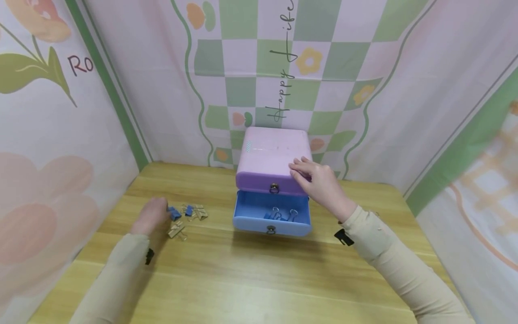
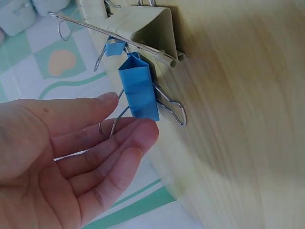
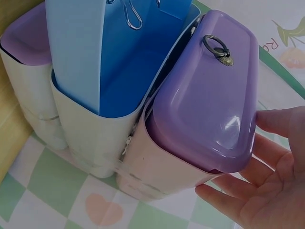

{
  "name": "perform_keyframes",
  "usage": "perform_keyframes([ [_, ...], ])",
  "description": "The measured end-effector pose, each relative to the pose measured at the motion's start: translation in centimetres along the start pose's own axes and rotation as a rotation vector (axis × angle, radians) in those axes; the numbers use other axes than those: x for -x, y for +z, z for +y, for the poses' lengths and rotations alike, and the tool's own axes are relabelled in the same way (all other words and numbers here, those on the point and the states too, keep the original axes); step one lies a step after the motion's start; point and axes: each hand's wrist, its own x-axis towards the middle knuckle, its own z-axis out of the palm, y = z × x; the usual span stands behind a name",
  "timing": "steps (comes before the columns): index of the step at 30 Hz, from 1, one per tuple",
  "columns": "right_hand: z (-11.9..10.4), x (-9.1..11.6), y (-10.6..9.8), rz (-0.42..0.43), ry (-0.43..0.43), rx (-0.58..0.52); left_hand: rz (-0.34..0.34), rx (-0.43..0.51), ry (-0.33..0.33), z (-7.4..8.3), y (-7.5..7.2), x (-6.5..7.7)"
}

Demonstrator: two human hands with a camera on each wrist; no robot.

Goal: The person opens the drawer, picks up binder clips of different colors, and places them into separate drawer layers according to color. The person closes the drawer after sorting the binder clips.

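Observation:
My left hand [image 1: 150, 215] is at a small group of binder clips on the left of the table. In the left wrist view its thumb and loosely bent fingers stand around one wire handle of a blue binder clip [image 2: 138, 90], with a gap between thumb and fingertips. My right hand [image 1: 321, 184] rests its fingers on the right front corner of the drawer box [image 1: 273, 150], beside the purple top drawer [image 3: 205, 100]. Below that, the blue drawer [image 1: 252, 223] is pulled out and holds a few blue binder clips [image 1: 292, 216].
Beige binder clips [image 1: 176, 230] lie close to the blue ones. Under the blue drawer is another purple drawer [image 3: 31, 36], seen only in the right wrist view. A patterned curtain [image 1: 162, 90] hangs behind the wooden table [image 1: 226, 288].

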Motion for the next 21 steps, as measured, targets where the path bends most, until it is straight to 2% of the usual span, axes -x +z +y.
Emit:
perform_keyframes([
  [5, -0.01, 0.03, -0.07, -0.009, -0.002, -0.004, 0.003, 0.026, -0.015, -0.16, 0.07, -0.05],
  [13, 0.06, -0.07, 0.03, -0.006, 0.005, 0.0, 0.037, 0.007, -0.02, -0.48, 0.25, -0.31],
  [21, 0.16, -0.16, 0.0, -0.01, 0.001, 0.005, 0.027, 0.074, -0.002, -0.33, 0.52, -0.54],
])
